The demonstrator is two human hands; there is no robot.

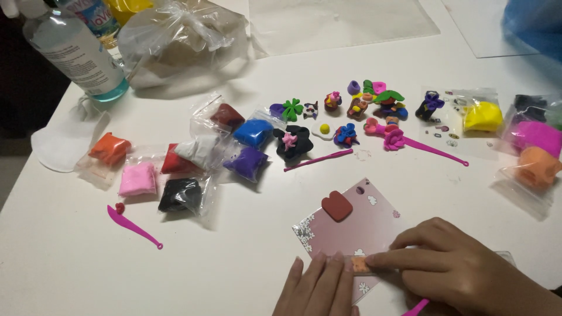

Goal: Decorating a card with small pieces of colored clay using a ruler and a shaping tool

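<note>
My left hand [319,288] lies flat at the bottom edge, fingertips on the lower edge of a pink patterned card [363,225]. My right hand [462,269] reaches in from the right, its index finger pressing a small orange clay piece [359,264] onto the card beside a clear ruler-like strip. A dark red clay shape [336,205] sits on the card's upper part. A pink tool tip [417,306] pokes out under my right hand.
Bags of clay lie left of centre: orange [110,148], pink [138,178], black [180,193], purple [246,161], blue [253,132]. Small clay figures [357,108] stand mid-table, with pink tools [319,159] [133,225]. Yellow [483,116], magenta and orange bags sit right. A bottle [73,50] stands far left.
</note>
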